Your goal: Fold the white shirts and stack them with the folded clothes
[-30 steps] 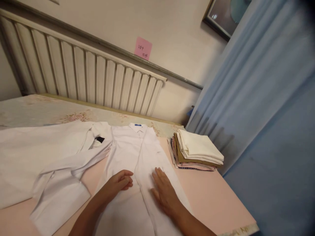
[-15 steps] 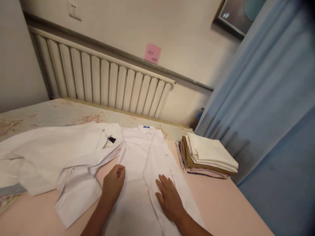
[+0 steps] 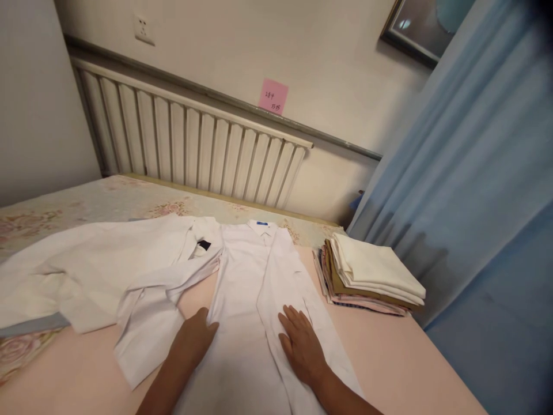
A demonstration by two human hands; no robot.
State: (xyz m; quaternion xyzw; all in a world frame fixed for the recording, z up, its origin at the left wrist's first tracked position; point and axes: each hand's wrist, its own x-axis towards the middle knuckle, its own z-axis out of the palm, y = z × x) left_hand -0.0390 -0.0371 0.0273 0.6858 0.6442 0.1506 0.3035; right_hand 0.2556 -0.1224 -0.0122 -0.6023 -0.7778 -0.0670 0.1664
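Observation:
A long white coat (image 3: 237, 288) lies face down to face up I cannot tell, its collar with a blue label at the far end. One sleeve (image 3: 276, 276) is laid lengthwise along its right part. At the coat's left edge is my left hand (image 3: 194, 337), closed, thumb over the cloth and the other fingers mostly hidden. My right hand (image 3: 302, 346) rests flat on the coat's right part, fingers stretched out. Left of the coat, a second white garment (image 3: 116, 253) with a black label is spread loosely, partly crumpled.
A stack of folded cloths (image 3: 375, 271), cream on top, stands to the right. Under everything lies a pink sheet (image 3: 389, 357) over a floral cover (image 3: 99, 199). Behind are a radiator (image 3: 194, 138) and a wall with a pink note (image 3: 273, 96). A blue curtain (image 3: 475, 202) hangs at right.
My left hand has shifted from a raised fist down to the coat's left edge. My right hand stays flat on the coat. The whole view has moved slightly.

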